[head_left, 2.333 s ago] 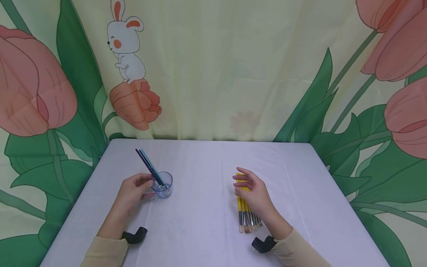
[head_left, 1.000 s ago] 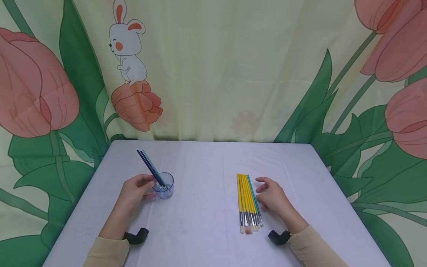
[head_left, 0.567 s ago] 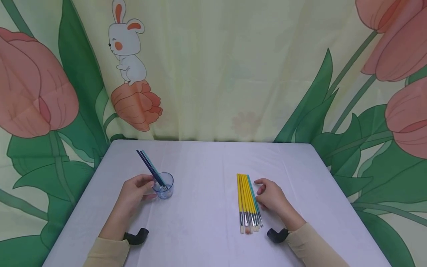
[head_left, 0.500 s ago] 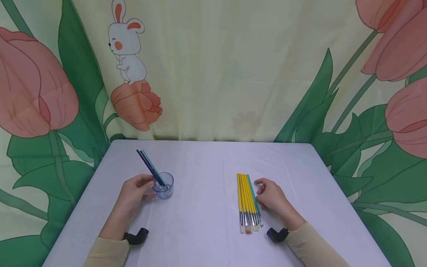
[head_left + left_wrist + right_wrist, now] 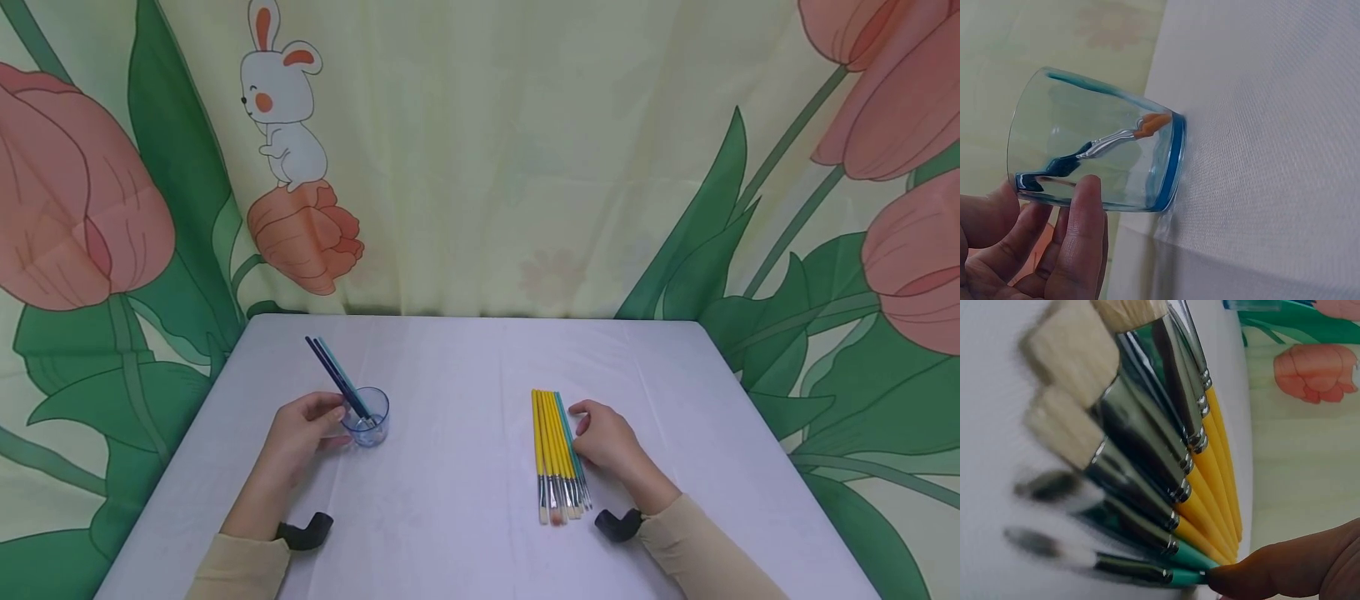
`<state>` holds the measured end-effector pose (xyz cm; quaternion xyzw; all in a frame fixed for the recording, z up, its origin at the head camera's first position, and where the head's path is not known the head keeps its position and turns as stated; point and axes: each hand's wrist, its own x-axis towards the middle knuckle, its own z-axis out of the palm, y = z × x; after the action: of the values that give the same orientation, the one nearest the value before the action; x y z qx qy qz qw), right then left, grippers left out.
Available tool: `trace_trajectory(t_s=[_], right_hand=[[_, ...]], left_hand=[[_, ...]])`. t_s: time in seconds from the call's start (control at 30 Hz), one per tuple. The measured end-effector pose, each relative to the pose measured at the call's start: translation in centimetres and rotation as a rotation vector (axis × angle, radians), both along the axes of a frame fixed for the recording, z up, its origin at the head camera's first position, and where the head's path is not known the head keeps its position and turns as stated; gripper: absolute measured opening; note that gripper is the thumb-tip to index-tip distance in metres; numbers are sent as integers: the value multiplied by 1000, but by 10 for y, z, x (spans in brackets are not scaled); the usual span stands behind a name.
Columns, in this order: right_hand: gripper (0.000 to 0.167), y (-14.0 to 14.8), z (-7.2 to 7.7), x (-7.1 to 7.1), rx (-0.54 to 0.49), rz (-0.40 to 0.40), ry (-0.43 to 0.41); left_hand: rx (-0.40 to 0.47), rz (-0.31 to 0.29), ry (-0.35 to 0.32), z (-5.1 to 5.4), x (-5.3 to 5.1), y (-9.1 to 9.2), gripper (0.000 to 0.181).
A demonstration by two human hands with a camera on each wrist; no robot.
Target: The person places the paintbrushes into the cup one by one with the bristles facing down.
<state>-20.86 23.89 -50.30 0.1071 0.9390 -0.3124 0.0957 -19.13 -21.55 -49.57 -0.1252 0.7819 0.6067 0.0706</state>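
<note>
On the left of the table, a clear blue-tinted cup [image 5: 367,425] stands upright in the head view. Dark blue and light blue paintbrushes [image 5: 341,377] lean out of it, bristles down. My left hand [image 5: 300,429] holds the cup's near side; in the left wrist view the thumb is at the rim and fingers lie along the wall. At right lies a row of yellow-handled paintbrushes [image 5: 549,433], bristles towards me. Teal paintbrushes [image 5: 568,433] lie along their right side. My right hand [image 5: 607,437] pinches the outermost teal handle, its thumb [image 5: 1254,575] on it; the other fingers are mostly hidden.
A white cloth covers the table [image 5: 450,500]. Behind the far edge hangs a curtain [image 5: 480,167] printed with tulips and a rabbit. Black wrist mounts [image 5: 306,532] sit at both cuffs.
My right hand has moved from above the yellow paintbrushes to their right side, and its fingers have closed at the teal paintbrushes. The left hand and cup have stayed in place.
</note>
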Motion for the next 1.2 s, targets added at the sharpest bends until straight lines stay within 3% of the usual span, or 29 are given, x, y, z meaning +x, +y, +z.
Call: trace_trajectory(t_s=[0.23, 0.8, 0.97, 1.2], right_hand=[[57, -6, 3, -2, 71, 0, -5], [54, -10, 3, -6, 108, 17, 2], [57, -8, 5, -9, 23, -15, -43], [62, -4, 5, -9, -243, -66, -95]], left_hand=[[0, 1, 0, 0, 1, -1, 38], [-8, 0, 5, -3, 1, -4, 39], [-4, -2, 2, -3, 1, -4, 39], [2, -7, -2, -3, -1, -2, 38]])
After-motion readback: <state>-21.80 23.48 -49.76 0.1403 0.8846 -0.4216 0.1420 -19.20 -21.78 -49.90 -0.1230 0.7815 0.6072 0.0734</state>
